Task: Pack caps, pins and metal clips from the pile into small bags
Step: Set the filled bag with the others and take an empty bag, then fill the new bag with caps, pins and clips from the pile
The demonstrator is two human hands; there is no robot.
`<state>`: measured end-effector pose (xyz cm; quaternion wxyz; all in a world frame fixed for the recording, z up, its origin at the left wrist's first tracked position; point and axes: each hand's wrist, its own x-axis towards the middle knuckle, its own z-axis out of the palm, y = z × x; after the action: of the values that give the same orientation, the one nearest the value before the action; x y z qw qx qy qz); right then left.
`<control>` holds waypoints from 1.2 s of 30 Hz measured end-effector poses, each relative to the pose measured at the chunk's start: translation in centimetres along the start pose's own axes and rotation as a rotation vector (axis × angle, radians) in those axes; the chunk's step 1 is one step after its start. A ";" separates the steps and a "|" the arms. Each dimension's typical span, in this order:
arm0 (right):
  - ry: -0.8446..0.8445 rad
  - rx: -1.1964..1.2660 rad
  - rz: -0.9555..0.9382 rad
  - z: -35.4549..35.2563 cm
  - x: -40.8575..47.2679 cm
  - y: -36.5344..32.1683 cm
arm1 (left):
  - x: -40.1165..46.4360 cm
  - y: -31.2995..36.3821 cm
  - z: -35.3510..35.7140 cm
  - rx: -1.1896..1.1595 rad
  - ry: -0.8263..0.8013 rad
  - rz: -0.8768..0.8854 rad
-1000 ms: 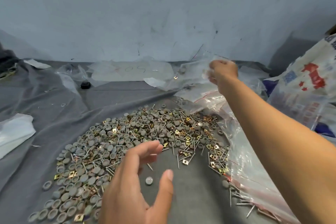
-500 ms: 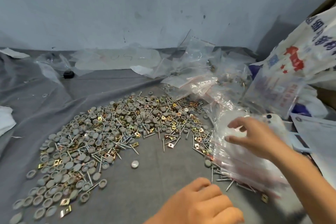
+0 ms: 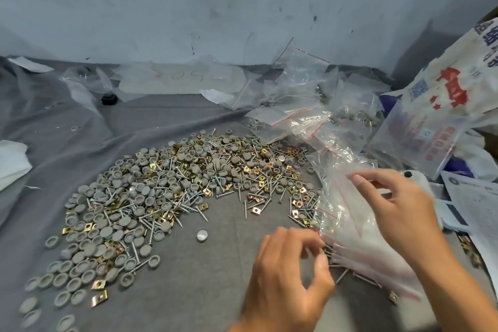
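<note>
Nearest the camera, left hand (image 3: pixel 288 275) sits low centre over the grey cloth (image 3: pixel 204 286), fingers curled, thumb and forefinger pinched together at the near edge of the stack of small bags (image 3: pixel 347 213). Looks like it grips a bag corner, but can't tell for sure; some pins poke out just under its fingertips.

Right hand (image 3: pixel 401 205) is a bit further and to the right, resting on top of the same clear bags w/ fingers spread and loosely bent, forefinger stretched out to the left. Not closed on anything; it lies flat-ish on the plastic. The bags have red zip lines and lie fanned out, overlapping the right end of the pile.

A single pale cap (image 3: pixel 202 235) lies alone on bare cloth, just left of the left hand.

Beyond that, the pile (image 3: pixel 167 191) curves in a wide arc from near left to mid right: grey round caps, silver pins, brass-coloured square clips, all mixed.

Further back right, more clear bags (image 3: pixel 296 105) in a crumpled heap, some w/ parts inside. At far right, a printed white sack (image 3: pixel 458 81) w/ red marks. A small black object (image 3: pixel 109 98) sits far left on the cloth, near loose plastic. A pale scuffed wall (image 3: pixel 215 8) closes the back.
</note>
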<state>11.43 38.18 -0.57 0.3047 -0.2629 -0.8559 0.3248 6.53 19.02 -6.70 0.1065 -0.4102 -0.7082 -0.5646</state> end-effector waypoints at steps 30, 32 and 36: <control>-0.557 0.587 0.059 15.4 -2.1 -11.5 | 5.9 -6.1 -17.2 0.079 0.138 -0.498; -0.652 0.528 -0.005 15.6 -2.4 -11.8 | 5.8 -6.3 -17.7 0.158 0.260 -0.470; -0.792 0.447 -0.101 16.7 -2.7 -11.7 | 6.0 -6.7 -18.6 0.349 0.419 -0.402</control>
<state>-1.27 22.19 -3.26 0.0188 -0.0043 -0.8269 0.5620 -7.82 5.10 -1.46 0.2049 -0.1130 -0.8236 -0.5167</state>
